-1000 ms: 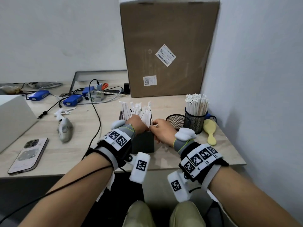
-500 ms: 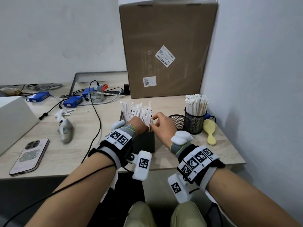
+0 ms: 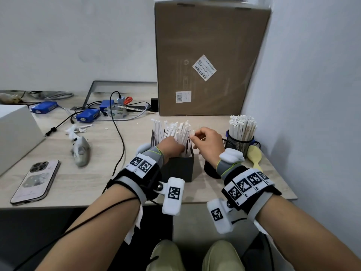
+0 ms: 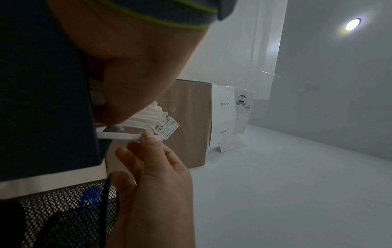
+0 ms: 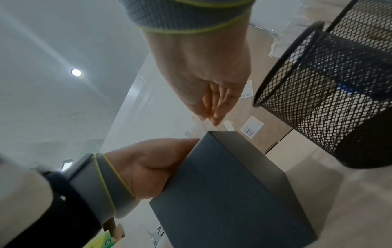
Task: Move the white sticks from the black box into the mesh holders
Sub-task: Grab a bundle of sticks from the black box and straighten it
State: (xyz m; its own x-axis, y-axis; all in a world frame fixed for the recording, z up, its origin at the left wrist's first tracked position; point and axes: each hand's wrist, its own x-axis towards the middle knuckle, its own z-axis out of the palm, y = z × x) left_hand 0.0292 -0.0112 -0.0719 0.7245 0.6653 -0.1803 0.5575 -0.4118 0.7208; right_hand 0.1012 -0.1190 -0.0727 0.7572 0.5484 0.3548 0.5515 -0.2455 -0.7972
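Both bare forearms reach up from the lower corners of the head view toward the frame's middle, each wrist wrapped in a black-and-white marker-tagged band with a grey, lime-edged cuff. The left hand [image 3: 172,146] sits just left of centre, knuckles toward the camera, fingers curled down out of sight. The right hand [image 3: 208,141] sits just right of centre, a little higher, its thumb and forefinger pinched together at the tips while the other fingers [image 4: 127,155] curl loosely beneath.
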